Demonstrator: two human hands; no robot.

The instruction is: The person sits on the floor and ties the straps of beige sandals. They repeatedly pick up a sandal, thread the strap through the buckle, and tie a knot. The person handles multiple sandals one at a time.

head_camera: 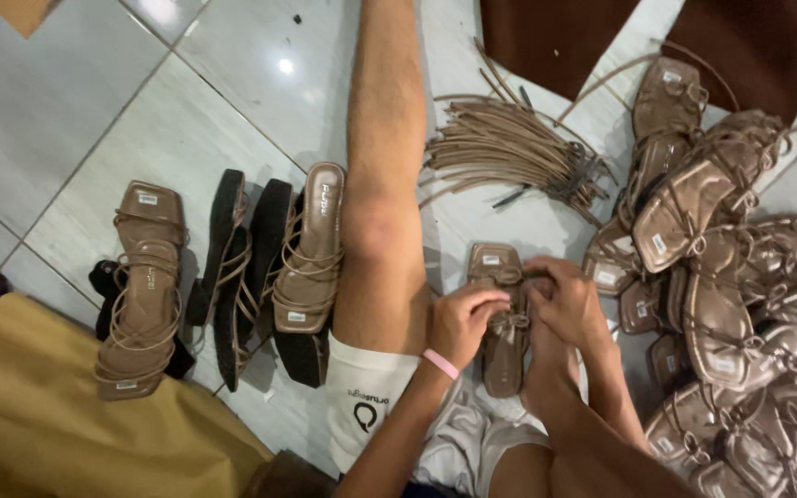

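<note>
A taupe strappy sandal point(500, 355) lies on the tiled floor between my legs. My left hand point(461, 323), with a pink band on its wrist, pinches the thin straps over the sandal's middle. My right hand point(565, 300) grips the straps near the toe end, fingers closed around them. Both hands touch the same sandal. My left leg point(382, 166) stretches out along the floor just left of it.
A bundle of loose taupe straps point(509, 148) lies beyond the sandal. A heap of several matching sandals point(731, 277) fills the right side. More sandals point(232, 267) stand in a row on the left, next to a yellow cloth point(57, 406). Brown fabric point(555, 37) lies at top.
</note>
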